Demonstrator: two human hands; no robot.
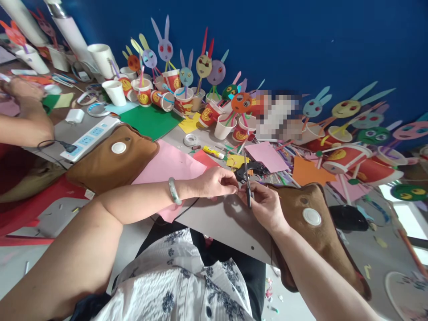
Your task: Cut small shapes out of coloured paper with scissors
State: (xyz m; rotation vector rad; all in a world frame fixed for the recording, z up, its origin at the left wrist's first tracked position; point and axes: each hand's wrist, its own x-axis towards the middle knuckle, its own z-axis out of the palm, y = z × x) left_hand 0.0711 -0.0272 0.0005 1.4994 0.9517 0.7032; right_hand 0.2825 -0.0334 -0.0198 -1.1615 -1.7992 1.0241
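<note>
Head view: The scissors (pixel 248 183) stand to the right of the large pink sheet (pixel 170 165), blades directed away from the body, presumably to keep the edges clear of the wearer. The right hand (pixel 269 207) clamps its fingers on the handles. The left forearm crosses the sheet; the left hand (pixel 219 182) holds its fingertips together, any piece between them indiscernible.

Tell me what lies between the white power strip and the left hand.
The head view shows a brown cushion with a white disc, then a large pink sheet, between the power strip and the left hand.
</note>
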